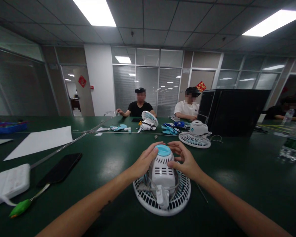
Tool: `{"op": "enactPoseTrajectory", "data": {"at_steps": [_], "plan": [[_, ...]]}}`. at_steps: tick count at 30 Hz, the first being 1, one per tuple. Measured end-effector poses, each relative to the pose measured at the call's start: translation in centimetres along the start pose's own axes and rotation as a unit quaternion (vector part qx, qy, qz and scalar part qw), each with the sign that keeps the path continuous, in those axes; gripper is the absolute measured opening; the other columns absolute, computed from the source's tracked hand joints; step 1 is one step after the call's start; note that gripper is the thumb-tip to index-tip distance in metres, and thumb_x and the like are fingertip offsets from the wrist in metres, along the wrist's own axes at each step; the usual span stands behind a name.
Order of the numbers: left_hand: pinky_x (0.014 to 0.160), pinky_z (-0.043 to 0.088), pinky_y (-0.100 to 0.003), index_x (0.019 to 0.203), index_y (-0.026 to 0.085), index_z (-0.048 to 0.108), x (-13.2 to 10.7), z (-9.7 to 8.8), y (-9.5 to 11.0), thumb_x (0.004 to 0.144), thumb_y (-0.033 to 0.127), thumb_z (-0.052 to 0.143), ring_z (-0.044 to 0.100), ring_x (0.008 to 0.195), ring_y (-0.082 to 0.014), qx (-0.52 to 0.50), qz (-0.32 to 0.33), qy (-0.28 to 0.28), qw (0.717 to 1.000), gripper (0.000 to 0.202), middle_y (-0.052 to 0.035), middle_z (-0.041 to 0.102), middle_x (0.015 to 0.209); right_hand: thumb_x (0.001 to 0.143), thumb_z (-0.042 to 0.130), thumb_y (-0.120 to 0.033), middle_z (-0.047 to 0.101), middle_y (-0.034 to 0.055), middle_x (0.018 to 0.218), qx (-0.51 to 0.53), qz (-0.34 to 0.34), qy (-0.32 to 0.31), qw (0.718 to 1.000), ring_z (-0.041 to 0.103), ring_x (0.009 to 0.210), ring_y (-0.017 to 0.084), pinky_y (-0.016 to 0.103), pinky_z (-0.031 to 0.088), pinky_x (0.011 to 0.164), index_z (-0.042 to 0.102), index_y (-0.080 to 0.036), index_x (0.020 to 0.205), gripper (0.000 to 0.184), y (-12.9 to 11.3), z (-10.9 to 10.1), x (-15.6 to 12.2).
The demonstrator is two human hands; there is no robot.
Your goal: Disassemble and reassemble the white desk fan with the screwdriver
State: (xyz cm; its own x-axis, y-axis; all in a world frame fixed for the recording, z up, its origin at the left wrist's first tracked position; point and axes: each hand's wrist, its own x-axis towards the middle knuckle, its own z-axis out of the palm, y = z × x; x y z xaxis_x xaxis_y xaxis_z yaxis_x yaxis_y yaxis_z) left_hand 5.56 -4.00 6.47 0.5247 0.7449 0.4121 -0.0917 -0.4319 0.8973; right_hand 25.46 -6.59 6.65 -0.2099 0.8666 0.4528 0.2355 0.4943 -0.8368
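Observation:
A white electric fan (163,176) lies face down on the dark green table (108,194), its round grille (167,212) at the bottom and the vented motor housing on top. A light blue cap (163,150) covers the housing's upper end. My left hand (145,162) grips the housing's left side, its thumb at the cap's edge. From the right, my right hand (185,159) curls around the housing with its thumb against the vents; some fingertips are hidden behind it. The fan's plug and bundled cord (162,195) rest against the housing's near side.
Left lie a black phone (60,168), a white power strip (11,184), a green-tipped object (21,208) and white paper (43,141). Farther off are two more fans, blue parts (170,129) and a black computer case (234,112). Two people sit opposite; a water bottle (292,144) stands right.

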Motion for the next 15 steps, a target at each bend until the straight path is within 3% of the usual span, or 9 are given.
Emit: {"op": "enactPoseTrajectory", "data": {"at_steps": [8,15], "plan": [[0.116,0.031,-0.045,0.144,0.023,0.040,-0.3,0.3,0.0,0.094,0.063,0.036,0.047,0.134,-0.0262,0.058,0.004,0.018,0.998,0.064,-0.0114,0.049,0.147,0.074,0.071,-0.051,0.057,0.0137,0.129,-0.063,-0.033,-0.016,0.997,0.056,0.121,0.030,0.042,0.053,0.085,0.045,-0.025,0.123,0.061,0.0,0.2,-0.5],[0.123,0.016,-0.047,0.152,0.018,0.025,-1.2,0.7,0.4,0.096,0.059,0.035,0.027,0.147,-0.0263,0.158,0.043,-0.010,0.986,0.069,-0.0127,0.028,0.160,0.069,0.077,-0.048,0.059,0.0132,0.129,-0.043,-0.027,-0.034,0.998,0.059,0.118,0.030,0.045,0.048,0.096,0.031,-0.025,0.136,0.084,-0.6,0.5,-0.6]]}}
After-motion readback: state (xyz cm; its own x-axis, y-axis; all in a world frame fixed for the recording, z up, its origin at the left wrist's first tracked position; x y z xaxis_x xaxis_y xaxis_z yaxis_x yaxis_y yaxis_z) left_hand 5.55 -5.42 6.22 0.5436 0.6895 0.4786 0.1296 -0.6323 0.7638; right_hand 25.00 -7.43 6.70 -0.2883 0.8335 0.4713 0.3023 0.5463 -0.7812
